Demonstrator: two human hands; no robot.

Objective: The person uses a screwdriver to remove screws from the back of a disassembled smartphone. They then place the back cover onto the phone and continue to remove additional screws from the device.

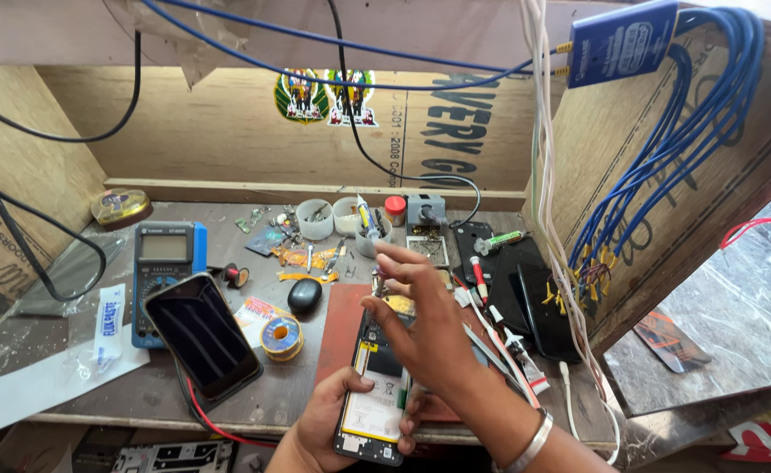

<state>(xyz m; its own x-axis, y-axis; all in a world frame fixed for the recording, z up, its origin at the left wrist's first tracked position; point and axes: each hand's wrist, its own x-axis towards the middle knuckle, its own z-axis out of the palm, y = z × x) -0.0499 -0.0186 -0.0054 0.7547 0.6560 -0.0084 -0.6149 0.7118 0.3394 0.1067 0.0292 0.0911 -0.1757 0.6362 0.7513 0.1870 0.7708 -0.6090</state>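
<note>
On the red work mat, near the front edge of the cluttered bench, lies an opened phone with its back cover removed, so the pale battery and the small boards inside are exposed. The left hand grips the lower end of this phone, thumb on one side and fingers wrapped under the other, so it is closed on the phone body. The right hand is raised above the upper half of the phone; its fingers are loosely curled and pinched together at the tips. If something small is between them, I cannot tell, because it is too small to see.

Just left of the mat stand a spool of solder wire and a second phone with dark screen, leaning on a blue multimeter. Small white cups with parts are behind, and flat tools lie to the right.

I judge some risks. A tiny part could slip from the pinched fingers and be lost in the clutter. The raised hand also hides the boards, so a wrong touch may damage a thin connector. The phone lies close to the bench edge and could slide off if the left hand relaxes.
</note>
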